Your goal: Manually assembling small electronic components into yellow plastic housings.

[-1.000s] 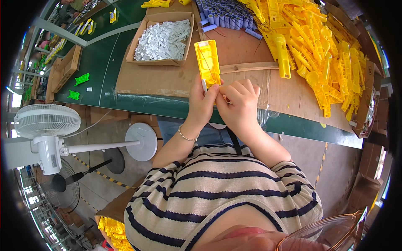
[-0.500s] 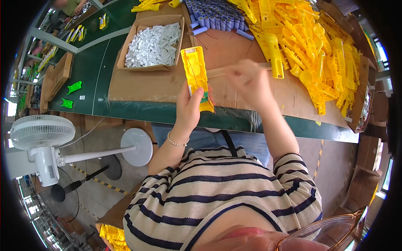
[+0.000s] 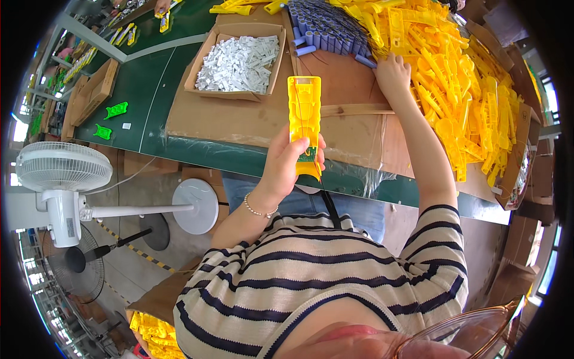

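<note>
My left hand (image 3: 286, 158) is closed round the lower end of a yellow plastic housing half (image 3: 305, 102), its hollow side facing up. A small green circuit board (image 3: 307, 154) sits in the housing near my thumb, and a thin dark wire runs along the inside. My right hand (image 3: 394, 78) is stretched out to the near left edge of a heap of yellow plastic housings (image 3: 454, 107). Its fingers are bent down among the parts, and what they grip, if anything, is hidden. Just left of it lie several purple cylindrical battery cells (image 3: 335, 42) with dark wires.
A cardboard box (image 3: 197, 85) of small white plastic parts stands on the left of the cardboard-covered table. Two green plastic pieces (image 3: 116, 110) lie farther left. A wooden strip (image 3: 353, 110) crosses the cardboard near my right forearm. A white fan (image 3: 63, 167) stands beside the table.
My right hand has moved away from me and to the right, from above the wooden strip to the yellow heap. The view has shifted slightly; my left hand keeps hold of the housing half, now more upright.
</note>
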`<state>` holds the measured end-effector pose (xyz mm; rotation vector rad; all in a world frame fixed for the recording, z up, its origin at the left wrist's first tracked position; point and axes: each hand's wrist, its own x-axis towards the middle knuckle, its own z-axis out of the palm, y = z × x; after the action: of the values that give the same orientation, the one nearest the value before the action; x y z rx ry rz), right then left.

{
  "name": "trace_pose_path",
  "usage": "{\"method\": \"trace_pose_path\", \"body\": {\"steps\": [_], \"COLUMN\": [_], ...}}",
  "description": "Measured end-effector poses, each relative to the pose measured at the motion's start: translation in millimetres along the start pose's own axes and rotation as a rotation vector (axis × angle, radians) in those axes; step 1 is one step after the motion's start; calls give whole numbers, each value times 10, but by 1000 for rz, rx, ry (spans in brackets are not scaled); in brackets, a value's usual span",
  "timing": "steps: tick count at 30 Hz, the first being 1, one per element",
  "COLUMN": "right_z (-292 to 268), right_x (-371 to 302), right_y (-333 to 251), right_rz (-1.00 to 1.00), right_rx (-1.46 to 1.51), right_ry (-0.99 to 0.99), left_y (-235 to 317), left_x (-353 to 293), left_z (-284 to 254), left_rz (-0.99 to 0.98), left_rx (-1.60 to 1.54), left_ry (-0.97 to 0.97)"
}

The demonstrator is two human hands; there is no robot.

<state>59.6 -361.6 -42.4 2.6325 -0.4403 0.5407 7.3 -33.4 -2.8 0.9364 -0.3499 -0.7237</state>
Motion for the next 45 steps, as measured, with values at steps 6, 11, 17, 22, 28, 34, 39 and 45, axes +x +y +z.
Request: {"method": "trace_pose_path", "body": {"steps": [6,11,17,22,28,34,39,45], "right_z": [-15,147,-468,-1383,-2007,-2005,-1993,-2014], "right_x": [36,33,-135,-678,-1065,-1089,-1083,-1048], "right_y": [-108,-14,53,-130,-728,-790,-829,-838], "right_rz": [40,-9,191,480,499,552,551,497], "right_rx": [-72,26,804,1914,1939,1911,1821,1775], "right_ry": [77,71,-27,84,-63,-209,-179,-181], "left_y": [11,-5,-21,-122,-229,-169,-161,-52], "left_x": [0,4,5,61,107,53,45,-10], "left_z": [20,-3,-63,-51,13,63,-15,104], "left_rz": [13,19,51,37,140,249,377,247], "left_rx": [-3,-16,-2,36,275,612,837,679], "left_ry": [15,31,41,66,-9,37,2,13]}}
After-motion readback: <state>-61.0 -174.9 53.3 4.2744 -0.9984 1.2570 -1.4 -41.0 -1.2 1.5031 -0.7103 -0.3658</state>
